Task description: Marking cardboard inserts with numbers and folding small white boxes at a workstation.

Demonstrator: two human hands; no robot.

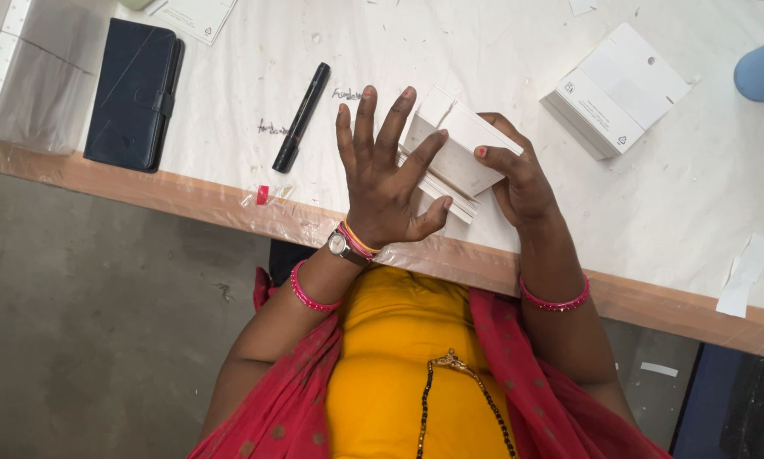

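Nearest, by the tabletop's [229,204] front edge, the right hand [522,183] clamps its grip on a small white box [458,157]; the left hand [386,170] hovers beside, fingers spread. Farther back lie a black marker [301,117] and another white box [616,89].

White box [463,153] in right hand [522,183]: matt smooth cardboard. Table cover [696,195]: white paper/cloth, matt, scuffed; edge [186,195] bare wood w/ glossy tape. Marker [301,117]: black plastic, slight sheen. Wallet case [134,92]: dark matt leatherette. Watch [339,245]: shiny metal.

Packing workbench: paper-covered table [229,102], white cartons [616,89], black marker [301,116]
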